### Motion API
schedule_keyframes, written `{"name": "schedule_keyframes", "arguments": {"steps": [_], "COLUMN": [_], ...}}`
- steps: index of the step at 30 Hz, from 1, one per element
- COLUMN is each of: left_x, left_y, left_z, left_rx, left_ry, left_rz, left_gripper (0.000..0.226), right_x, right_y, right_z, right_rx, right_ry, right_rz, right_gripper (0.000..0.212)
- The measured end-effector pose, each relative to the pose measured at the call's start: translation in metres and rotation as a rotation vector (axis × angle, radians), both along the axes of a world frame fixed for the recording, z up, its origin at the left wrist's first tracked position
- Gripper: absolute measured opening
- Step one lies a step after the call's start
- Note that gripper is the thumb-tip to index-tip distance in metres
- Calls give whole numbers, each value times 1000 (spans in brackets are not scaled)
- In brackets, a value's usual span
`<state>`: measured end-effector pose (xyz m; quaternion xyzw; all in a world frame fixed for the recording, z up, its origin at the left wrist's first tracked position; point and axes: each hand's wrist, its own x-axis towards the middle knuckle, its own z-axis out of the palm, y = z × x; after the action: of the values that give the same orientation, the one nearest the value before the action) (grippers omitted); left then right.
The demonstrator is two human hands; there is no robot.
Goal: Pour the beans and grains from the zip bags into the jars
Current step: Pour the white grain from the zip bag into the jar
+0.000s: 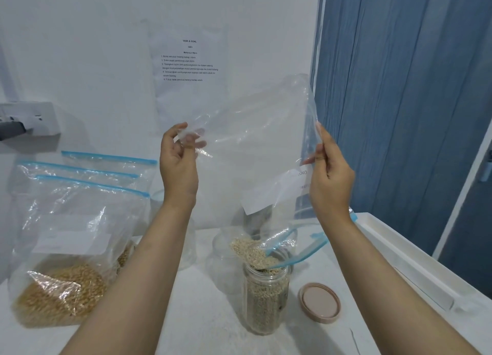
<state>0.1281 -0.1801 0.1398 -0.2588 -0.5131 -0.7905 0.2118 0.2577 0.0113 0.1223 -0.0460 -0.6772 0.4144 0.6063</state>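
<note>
Both the left hand (179, 158) and right hand (330, 178) pinch the upturned zip bag (253, 146), its pale grain (251, 250) spilling into the nearly full jar (266, 298) below.

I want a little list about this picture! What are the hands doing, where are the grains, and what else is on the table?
left hand: left hand pinches a bottom corner of the upturned zip bag
right hand: right hand pinches the other bottom corner
grains: pale grains slide from the bag's mouth into the jar
jar level: nearly full
lid: pink lid lies off, on the table right of the jar
waiting: full bags of golden grain at left
wall: instruction sheet
</note>
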Motion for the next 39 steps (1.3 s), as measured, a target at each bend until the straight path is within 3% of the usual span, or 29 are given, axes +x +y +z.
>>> {"name": "schedule_keyframes", "arguments": {"steps": [12,17,24,30,34,39], "left_x": [-1,-2,0,-1,-2,-1], "left_y": [-4,-9,-5,-5,-5,-6], "left_z": [-2,3,2,4,5,6], "left_rx": [-43,-8,-8,-65,-70,-74], "left_ry": [94,43,50,78,92,108], "left_rz": [64,137,125,155,159,238], "left_gripper": [24,37,14,37,22,19], "right_x": [0,2,0,1,1,4], "right_y": [0,-2,-2,-2,0,-1], "right_z": [-1,-1,2,5,6,10], "right_rx": [-21,-6,-3,5,1,30], "right_ry": [14,29,64,66,66,60], "right_rz": [-7,30,21,12,13,31], "right_gripper": [42,42,41,42,40,44]}}
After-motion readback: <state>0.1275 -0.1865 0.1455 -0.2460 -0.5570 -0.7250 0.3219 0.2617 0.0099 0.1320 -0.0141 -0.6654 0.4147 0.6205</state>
